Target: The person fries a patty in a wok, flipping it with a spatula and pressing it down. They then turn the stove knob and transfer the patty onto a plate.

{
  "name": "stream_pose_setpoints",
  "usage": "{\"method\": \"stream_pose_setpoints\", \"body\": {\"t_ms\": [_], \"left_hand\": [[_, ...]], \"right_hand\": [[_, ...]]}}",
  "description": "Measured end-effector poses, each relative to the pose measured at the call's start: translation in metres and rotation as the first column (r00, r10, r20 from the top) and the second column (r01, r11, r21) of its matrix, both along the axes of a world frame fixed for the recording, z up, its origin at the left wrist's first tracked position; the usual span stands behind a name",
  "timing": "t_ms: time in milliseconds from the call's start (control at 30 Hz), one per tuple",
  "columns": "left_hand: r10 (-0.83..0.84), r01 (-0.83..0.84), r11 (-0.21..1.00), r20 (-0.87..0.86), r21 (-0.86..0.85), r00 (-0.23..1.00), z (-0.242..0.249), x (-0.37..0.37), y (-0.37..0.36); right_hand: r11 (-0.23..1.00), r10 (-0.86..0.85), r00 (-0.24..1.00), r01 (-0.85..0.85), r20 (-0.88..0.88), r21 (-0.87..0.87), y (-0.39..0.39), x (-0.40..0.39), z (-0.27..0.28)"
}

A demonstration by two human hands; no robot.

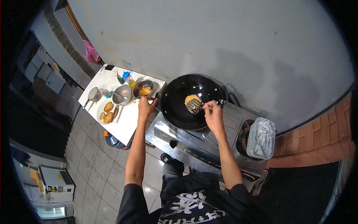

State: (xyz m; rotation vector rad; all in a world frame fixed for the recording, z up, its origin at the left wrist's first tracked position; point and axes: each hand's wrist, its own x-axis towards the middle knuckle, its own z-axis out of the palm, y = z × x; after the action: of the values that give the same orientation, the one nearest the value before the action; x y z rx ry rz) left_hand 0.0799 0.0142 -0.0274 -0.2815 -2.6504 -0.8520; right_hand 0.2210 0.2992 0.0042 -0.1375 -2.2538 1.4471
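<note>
A large black wok [179,115] stands on the steel stove [167,133]. My right hand [213,112] is closed on the handle of a slotted spatula [194,106], whose head lies over the lower part of a golden fried piece [191,98] in the wok. My left hand [146,106] is at the wok's left handle, beside the table's right edge; its fingers are bent, and what they hold, if anything, is too small to tell. Just above it, a metal bowl [148,83] holds another golden piece [145,91].
On the white table [120,131] are a plate [100,108] of fried pieces [108,117], a second metal bowl [122,94], a strainer [94,95] and an oil bottle [129,80]. A plastic container [262,138] sits at the stove's right end. Grey wall [231,41] rises behind.
</note>
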Motion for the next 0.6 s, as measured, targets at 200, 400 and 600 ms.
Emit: {"method": "stream_pose_setpoints", "body": {"t_ms": [200, 400, 600], "left_hand": [[-0.026, 0.026, 0.998, -0.002, -0.063, 1.0, 0.003, 0.0, -0.001], [-0.027, 0.025, 0.999, -0.028, -0.047, 0.999, 0.006, 0.001, 0.0], [0.008, -0.007, 1.0, 0.067, -0.026, 0.998, 0.007, 0.004, 0.0]], "right_hand": [[1.0, -0.023, 1.0, 0.023, 0.003, -0.009, 0.008, 0.013, 0.017], [0.998, 0.03, 1.0, -0.03, 0.002, 0.06, 0.005, 0.005, 0.011], [0.997, 0.038, 0.998, -0.042, -0.056, -0.069, 0.015, 0.021, 0.023]]}}
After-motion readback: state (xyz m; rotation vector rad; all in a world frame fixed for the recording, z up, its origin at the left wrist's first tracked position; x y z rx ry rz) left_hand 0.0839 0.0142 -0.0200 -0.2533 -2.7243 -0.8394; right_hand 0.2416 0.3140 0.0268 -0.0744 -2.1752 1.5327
